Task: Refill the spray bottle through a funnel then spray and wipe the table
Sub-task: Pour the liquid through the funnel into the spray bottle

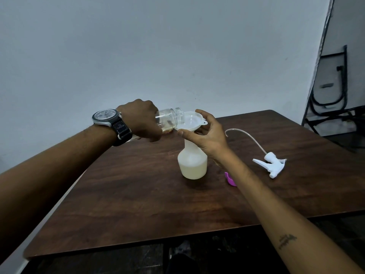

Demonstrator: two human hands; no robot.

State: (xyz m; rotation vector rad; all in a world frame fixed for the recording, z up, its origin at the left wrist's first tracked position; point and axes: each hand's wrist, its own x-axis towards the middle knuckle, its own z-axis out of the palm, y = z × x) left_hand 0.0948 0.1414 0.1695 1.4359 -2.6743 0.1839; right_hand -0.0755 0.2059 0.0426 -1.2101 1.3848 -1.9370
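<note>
A plain pale grey wall fills the room behind both hands. Below it a dark brown wooden table with rounded corners spreads under both forearms and runs out past the hands to the wall. Far off to the right of the right hand, a black metal chair frame leans folded against the wall.

The white translucent plastic spray bottle stands upright on the table, uncapped, directly below the two hands and just left of the right wrist. Pale cream liquid fills its lower part. The white plastic trigger sprayer head lies on its side on the table to the right of the right forearm, well apart from the bottle, and its thin clear dip tube arches back toward the right hand.

The left hand is closed round the base of a clear glass jar, which is tipped on its side with its threaded mouth over the bowl of a white plastic funnel. The funnel sits in the bottle's neck. The right hand holds it by the rim, thumb on the near edge and a finger curled over the far edge.

A grey wristwatch on a dark strap circles the left wrist. A small purple plastic piece shows beside the right forearm, partly hidden behind it.
</note>
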